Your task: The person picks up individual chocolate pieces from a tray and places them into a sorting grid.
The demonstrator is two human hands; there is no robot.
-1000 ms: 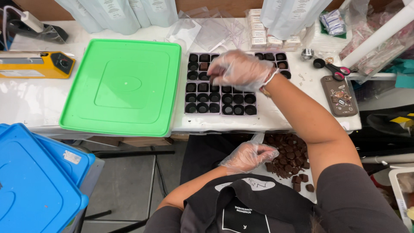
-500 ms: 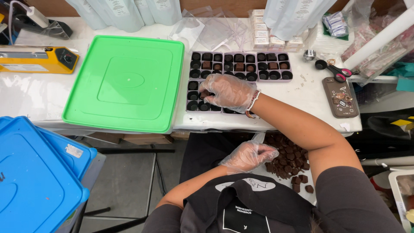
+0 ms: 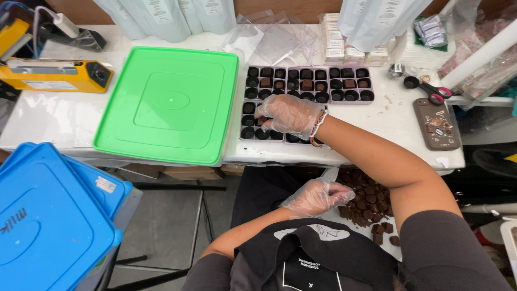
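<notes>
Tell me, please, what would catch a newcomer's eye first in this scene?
Most striking is the big green lid lying flat on the white table, with blue bins at lower left. Beside the lid, the gloved right hand reaches into dark trays of chocolates, while the gloved left hand rests near a heap of chocolate pieces by the person's lap.

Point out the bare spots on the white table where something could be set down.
Bare patches: left of the green lid, below the yellow sealer; and between the chocolate trays and the phone. The back edge is crowded with white pouches and small boxes. The right hand covers the near tray.
</notes>
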